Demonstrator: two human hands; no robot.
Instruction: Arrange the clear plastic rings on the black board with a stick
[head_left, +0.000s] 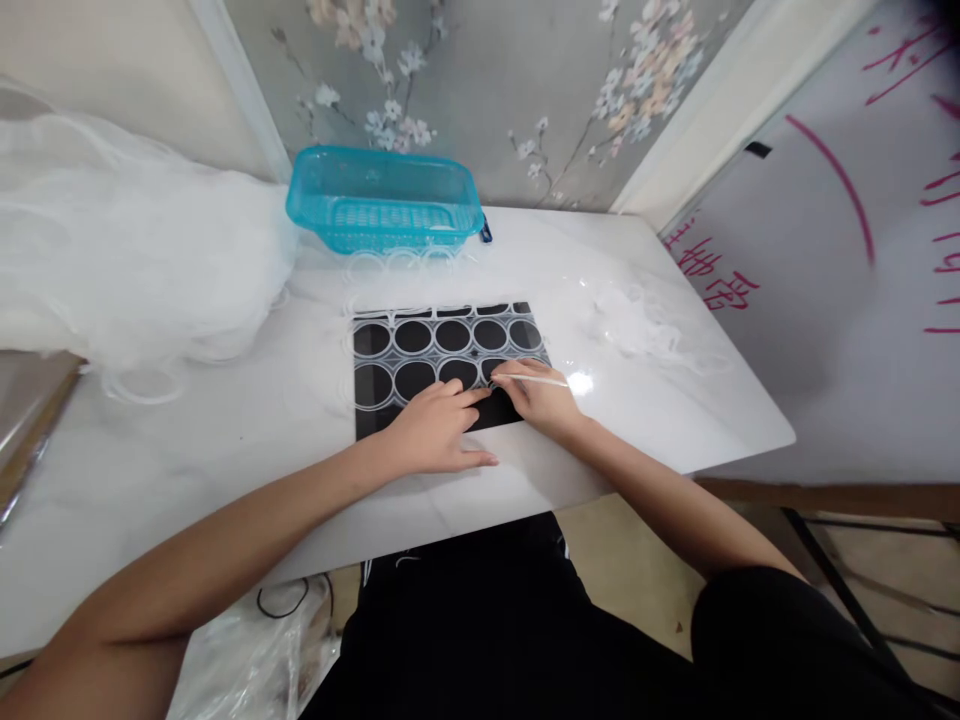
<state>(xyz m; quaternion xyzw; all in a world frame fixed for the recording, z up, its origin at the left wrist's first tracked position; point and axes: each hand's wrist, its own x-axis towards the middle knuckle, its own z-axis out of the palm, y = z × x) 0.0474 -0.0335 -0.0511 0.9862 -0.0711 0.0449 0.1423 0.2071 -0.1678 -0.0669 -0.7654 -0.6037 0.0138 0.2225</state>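
A black mat (442,360) lies in the middle of the white table (645,400), with a clear plastic sheet of joined rings (431,340) spread over it. My left hand (435,425) rests on the mat's near edge, fingers stretched out and pressing the sheet down. My right hand (536,395) is closed around a thin white stick-like tool (536,379), whose tip touches a ring at the mat's near right part.
A turquoise plastic basket (384,198) stands at the table's back edge. White netting (112,250) is heaped at the left. Loose clear rings (652,320) lie to the right of the mat. A white board with red writing (847,240) leans at the right.
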